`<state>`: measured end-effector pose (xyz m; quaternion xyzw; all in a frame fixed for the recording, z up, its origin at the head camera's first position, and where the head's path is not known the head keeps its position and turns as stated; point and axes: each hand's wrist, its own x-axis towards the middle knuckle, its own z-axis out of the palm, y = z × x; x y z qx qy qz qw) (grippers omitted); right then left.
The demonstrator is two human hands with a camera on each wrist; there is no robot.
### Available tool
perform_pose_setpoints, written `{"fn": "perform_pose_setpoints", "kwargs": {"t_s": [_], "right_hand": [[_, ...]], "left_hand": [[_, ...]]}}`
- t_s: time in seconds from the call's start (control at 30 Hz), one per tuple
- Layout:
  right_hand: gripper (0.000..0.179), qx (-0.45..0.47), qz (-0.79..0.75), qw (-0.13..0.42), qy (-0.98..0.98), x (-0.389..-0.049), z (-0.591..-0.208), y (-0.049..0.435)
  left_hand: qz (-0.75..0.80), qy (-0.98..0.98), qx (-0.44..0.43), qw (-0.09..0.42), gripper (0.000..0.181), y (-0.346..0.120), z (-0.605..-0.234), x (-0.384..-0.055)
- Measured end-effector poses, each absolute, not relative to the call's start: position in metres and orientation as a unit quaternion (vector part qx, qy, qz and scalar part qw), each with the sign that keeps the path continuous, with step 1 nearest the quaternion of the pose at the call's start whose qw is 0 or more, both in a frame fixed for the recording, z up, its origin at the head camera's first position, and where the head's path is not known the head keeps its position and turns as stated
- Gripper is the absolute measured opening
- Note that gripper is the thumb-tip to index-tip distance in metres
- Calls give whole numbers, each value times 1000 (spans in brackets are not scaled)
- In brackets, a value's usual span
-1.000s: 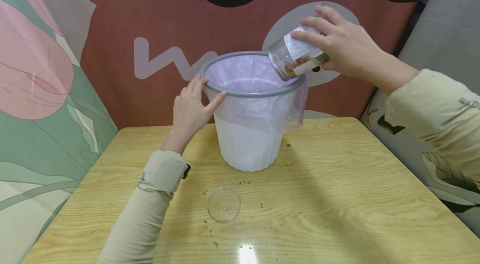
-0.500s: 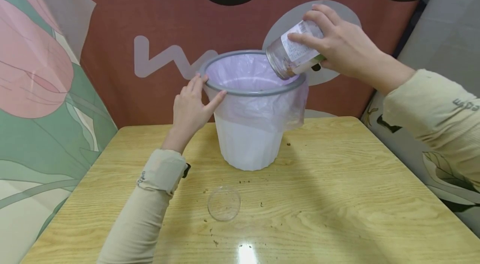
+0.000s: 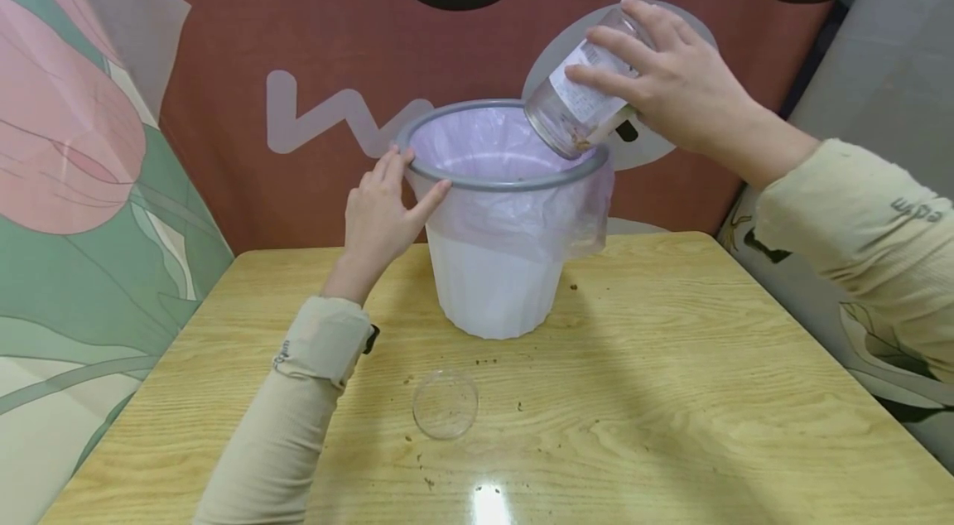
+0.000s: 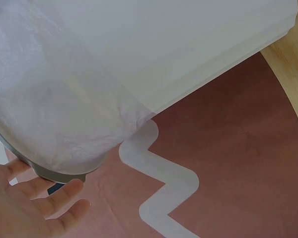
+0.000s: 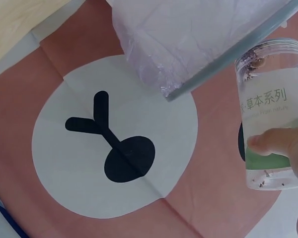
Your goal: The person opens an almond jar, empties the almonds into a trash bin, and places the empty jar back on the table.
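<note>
- I see the right hand (image 3: 681,82) grip the labelled jar (image 3: 581,98), tipped steeper than before at the grey rim (image 3: 514,184) of the wastebasket (image 3: 498,285), fewer brown bits (image 3: 583,141) inside.
- Left hand (image 3: 378,214): fingers spread, still touching that rim.

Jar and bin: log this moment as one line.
right hand: holds jar, tilted mouth-down at bin | left hand: touches bin | lid: on table

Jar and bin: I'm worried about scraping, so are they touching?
Cannot tell. The head view shows the jar overlapping the bin's rim; in the right wrist view their edges crowd together. Neither plainly shows contact or a gap.
</note>
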<state>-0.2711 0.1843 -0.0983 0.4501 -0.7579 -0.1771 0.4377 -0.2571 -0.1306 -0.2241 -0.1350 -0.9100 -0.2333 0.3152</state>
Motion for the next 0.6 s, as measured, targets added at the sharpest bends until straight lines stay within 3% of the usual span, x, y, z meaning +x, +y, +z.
{"fn": "perform_pose_setpoints", "kwargs": {"t_s": [0.33,0.6], "right_hand": [[63,443,-157,458,-755,-270,-98,185],[49,383,-127,528,-747,-263,-74,189]], "left_hand": [[-233,-907,-139,322,71,-128,-225,-258],[-236,-904,-141,327,70,-127,-225,-257]]}}
